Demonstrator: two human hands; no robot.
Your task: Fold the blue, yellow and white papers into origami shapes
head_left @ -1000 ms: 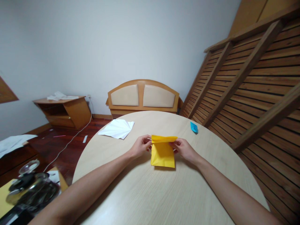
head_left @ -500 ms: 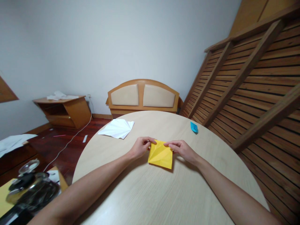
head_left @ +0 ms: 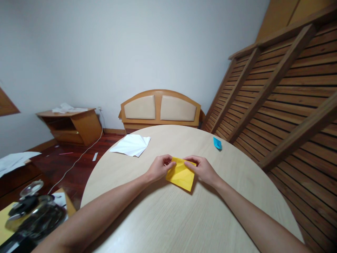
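Observation:
A creased square of yellow paper (head_left: 181, 175) is held over the round table, its near edge tilted toward me. My left hand (head_left: 161, 167) pinches its upper left side, thumb on top and fingers behind. On the upper right, my right hand (head_left: 202, 169) grips it the same way, with the thumb lying across the face. The fingers behind the paper are partly hidden. A small folded blue paper piece (head_left: 217, 143) lies farther off to the right. Beyond my left hand rests a white pleated sheet of paper (head_left: 131, 144).
The pale round table (head_left: 168, 221) fills the foreground. Behind it stands a padded headboard (head_left: 160, 121), and a slatted wooden frame (head_left: 284, 102) leans along the right. A glass pot (head_left: 44, 214) sits on a surface at lower left. A cable (head_left: 81, 156) crosses the floor.
The yellow paper has turned slightly clockwise. Both thumbs have slid from its top edge farther onto its face, and the hands are a little closer around it.

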